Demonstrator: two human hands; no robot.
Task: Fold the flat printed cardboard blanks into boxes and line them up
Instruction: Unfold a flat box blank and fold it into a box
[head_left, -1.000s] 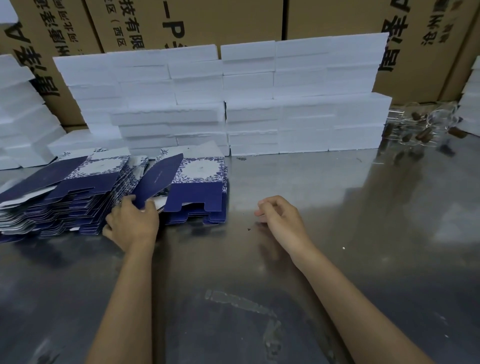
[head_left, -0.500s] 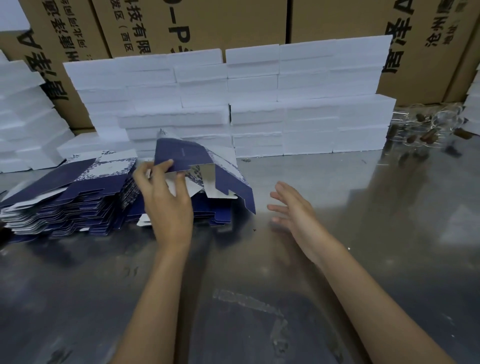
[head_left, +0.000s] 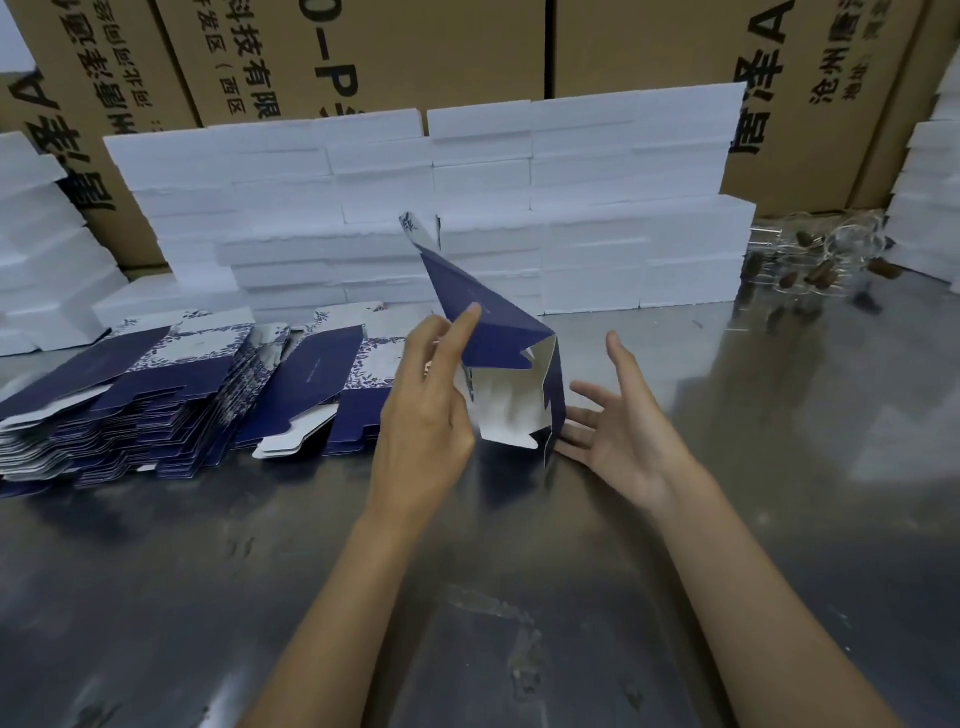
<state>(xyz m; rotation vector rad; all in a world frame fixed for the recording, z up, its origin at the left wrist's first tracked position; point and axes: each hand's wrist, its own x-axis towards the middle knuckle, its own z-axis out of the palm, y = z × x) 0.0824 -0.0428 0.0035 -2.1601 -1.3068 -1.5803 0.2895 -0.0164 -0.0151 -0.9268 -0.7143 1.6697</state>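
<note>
One dark-blue printed cardboard blank (head_left: 493, 332), half opened, stands above the steel worktop (head_left: 519, 571), pinched by the left hand (head_left: 423, 410). The right hand (head_left: 618, 421), fingers spread, should brace its far wall to square the tube.

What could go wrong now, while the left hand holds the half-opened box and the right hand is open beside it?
1. The left hand grips the box on one side only; it may twist or crease before the right hand supports it.
2. Its lower flaps hang loose near the table and could bend if pushed down.
</note>
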